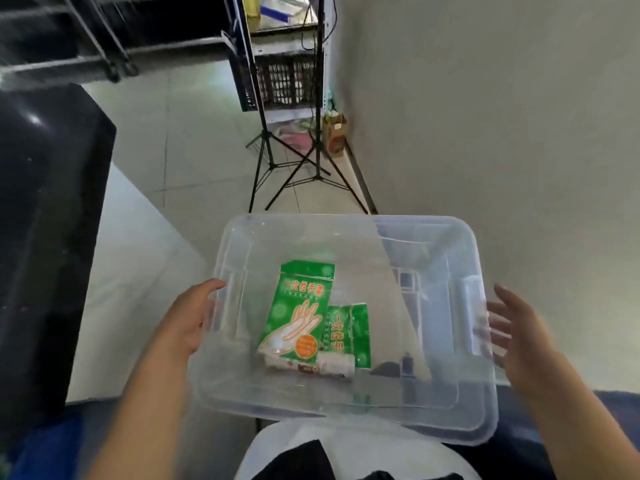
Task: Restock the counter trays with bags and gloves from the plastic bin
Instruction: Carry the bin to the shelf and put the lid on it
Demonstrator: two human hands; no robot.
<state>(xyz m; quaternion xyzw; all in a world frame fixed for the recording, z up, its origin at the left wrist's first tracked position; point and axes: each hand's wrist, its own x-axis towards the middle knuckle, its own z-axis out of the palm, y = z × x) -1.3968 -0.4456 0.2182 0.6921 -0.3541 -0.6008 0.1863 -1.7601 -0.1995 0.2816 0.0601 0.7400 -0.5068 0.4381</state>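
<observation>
Plastic bin (346,403): clear, lidless, carried low at centre of view, mostly bare inside.
Left hand (194,317): at 9 o'clock of the bin, fingers curled round the rim, gripping it.
Right hand (516,330): at 3 o'clock of the bin, fingers straight and spread, just beside the side handle; contact impossible to tell.
Glove packets (298,313): green, flat on the bin floor; smaller packet (349,332) at 4 o'clock of the larger, tucked partly under it.
White roll (334,366): at 6 o'clock of the packets, touching them; probably bags, print too blurred to read.
Progress: stock still in the bin and counter trays out of view, so nothing confirmable as restocked; gloves and roll judged still to place.
Edges: dark counter (52,202) at 9 to 10 o'clock, corner near the left forearm; wall (502,116) close at 2 to 3 o'clock; tripod stands (317,98) at 12 o'clock, legs splayed.
Open room: tiled floor (194,133) at 11 o'clock, a narrow lane between counter and tripods.
</observation>
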